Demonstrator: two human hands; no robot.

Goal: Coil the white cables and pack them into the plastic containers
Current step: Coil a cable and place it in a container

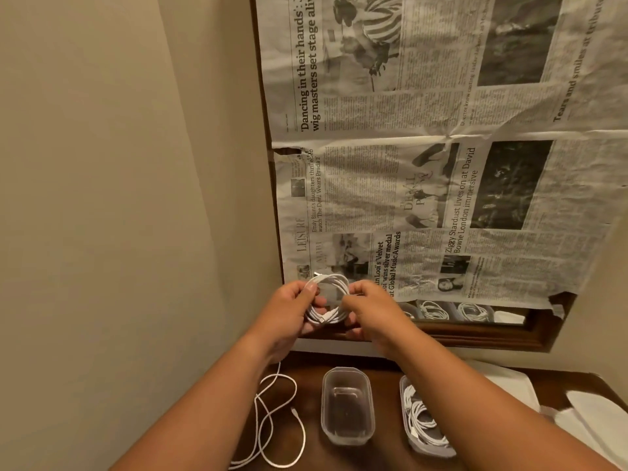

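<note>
Two hands hold one coiled white cable in the air above a dark wooden table.

The left hand (295,312) and the right hand (372,314) both pinch the coiled cable (328,299), fingers closed narrowly on opposite sides of the ring, up in front of the newspaper (441,147) that covers a framed mirror. On the table (384,460) stand two clear plastic containers: the empty container (347,404) near the back edge at the middle, and the filled container (424,419) to its right, which has coiled white cable in it and is partly hidden by the right forearm. One loose cable (275,423) lies uncoiled toward the table's left edge. White sheets (598,413) lie at the right edge.
</note>
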